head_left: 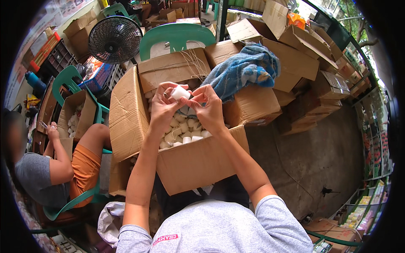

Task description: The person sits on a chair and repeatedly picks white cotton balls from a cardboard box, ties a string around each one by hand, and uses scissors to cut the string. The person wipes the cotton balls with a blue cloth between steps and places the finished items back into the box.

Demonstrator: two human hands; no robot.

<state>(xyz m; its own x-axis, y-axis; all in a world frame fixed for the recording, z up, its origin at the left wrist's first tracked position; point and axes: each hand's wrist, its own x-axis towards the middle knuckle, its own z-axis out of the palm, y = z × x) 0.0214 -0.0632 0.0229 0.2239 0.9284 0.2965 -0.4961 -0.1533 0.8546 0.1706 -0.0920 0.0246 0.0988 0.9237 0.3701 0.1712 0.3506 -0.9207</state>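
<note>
Above an open cardboard box, my left hand holds a short white candle, a stubby cylinder, between thumb and fingers. My right hand is closed in a pinch at the candle's right end; whether a thin wick lies between those fingertips is too small to make out. Below both hands, the box holds many loose cream-white candles, lying at all angles, some with thin strings showing. My forearms pass over the box's near flap.
A blue patterned towel lies over cardboard boxes right of my box. Beyond it stand a green plastic chair and a black fan. At left, a seated person is beside another box of white pieces. Stacked cartons stand at right.
</note>
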